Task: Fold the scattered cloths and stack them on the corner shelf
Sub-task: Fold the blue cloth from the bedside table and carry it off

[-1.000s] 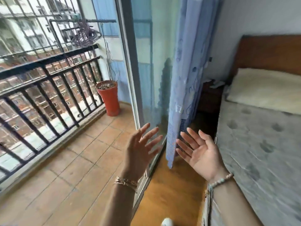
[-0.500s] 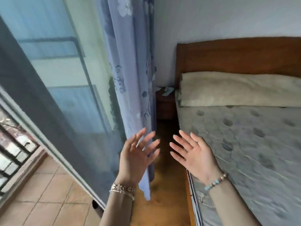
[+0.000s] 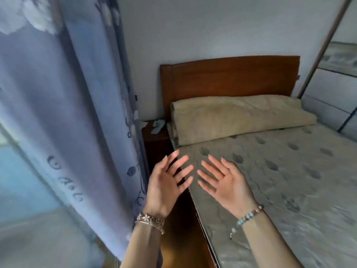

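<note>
Both hands hold nothing: the left hand (image 3: pixel 164 184) and right hand (image 3: pixel 225 182) have fingers spread wide, palms facing each other. Beyond the fingertips lies the mattress (image 3: pixel 280 171); left of them hangs the curtain (image 3: pixel 67 113).

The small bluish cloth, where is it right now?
In the head view, the bluish cloth lies crumpled on the dark nightstand, between the curtain and the bed's headboard, left of the pillow.
</note>
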Demonstrator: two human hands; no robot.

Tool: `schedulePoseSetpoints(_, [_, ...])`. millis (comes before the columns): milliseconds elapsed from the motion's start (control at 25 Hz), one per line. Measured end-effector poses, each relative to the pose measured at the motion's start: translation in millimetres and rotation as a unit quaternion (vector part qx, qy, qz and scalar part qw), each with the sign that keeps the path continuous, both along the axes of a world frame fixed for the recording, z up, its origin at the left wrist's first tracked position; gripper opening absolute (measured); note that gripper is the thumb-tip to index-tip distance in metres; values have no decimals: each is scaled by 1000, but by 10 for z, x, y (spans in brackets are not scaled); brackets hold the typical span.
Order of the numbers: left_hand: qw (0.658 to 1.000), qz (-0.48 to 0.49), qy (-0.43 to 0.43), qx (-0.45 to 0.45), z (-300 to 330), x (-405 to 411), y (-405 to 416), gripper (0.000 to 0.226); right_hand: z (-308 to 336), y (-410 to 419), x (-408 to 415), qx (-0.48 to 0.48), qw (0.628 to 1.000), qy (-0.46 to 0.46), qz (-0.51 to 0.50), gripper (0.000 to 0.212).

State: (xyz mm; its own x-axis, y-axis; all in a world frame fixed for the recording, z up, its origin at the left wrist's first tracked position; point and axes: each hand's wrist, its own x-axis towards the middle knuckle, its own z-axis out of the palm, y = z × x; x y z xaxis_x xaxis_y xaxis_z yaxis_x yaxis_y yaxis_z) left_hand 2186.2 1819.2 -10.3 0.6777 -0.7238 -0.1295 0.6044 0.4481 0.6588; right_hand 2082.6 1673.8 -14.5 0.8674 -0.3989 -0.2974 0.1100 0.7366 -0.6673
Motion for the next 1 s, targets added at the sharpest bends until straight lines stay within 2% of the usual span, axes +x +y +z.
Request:
schedulePoseSetpoints(80, [1000,-10,-9,17,19,445,-225,39,3,-135,406,0,1000,3,-18,42])
schedulePoseSetpoints(320, [1000,7,3,13,-66,1646,-653,36,-202,-632,1511,27,999,-1,-30,31])
schedulePoseSetpoints(640, [998,56,-3,23,-65,3555,-1655,36,-194,-1698,3547,-4,1000,-6,22,30])
schedulePoseSetpoints(1000, [993,102,38,45,-307,5572,-2466,37,-397,-2693,5654,32,997,21,63,27])
